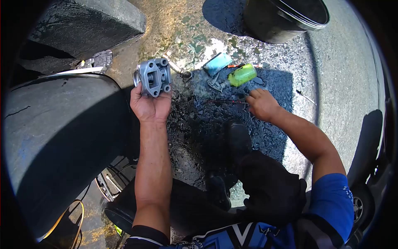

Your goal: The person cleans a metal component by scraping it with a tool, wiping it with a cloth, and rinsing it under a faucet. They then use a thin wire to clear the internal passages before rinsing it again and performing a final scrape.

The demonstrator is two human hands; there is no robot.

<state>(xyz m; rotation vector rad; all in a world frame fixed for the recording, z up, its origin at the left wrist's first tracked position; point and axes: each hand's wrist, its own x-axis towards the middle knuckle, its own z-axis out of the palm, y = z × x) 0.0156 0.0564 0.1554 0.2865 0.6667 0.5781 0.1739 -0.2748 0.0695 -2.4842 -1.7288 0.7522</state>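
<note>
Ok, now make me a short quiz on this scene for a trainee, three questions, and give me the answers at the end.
1. Multiple choice: what does the person's left hand hold?
A) a hammer
B) a metal casting
C) a coil of rope

2. True or false: the yellow-green spray bottle is standing upright on the ground.

3. Fill in the blank: the large open-topped bucket at the top of the view is coloured ____.

Key:
1. B, a metal casting
2. False; it lies on its side
3. Black
</note>
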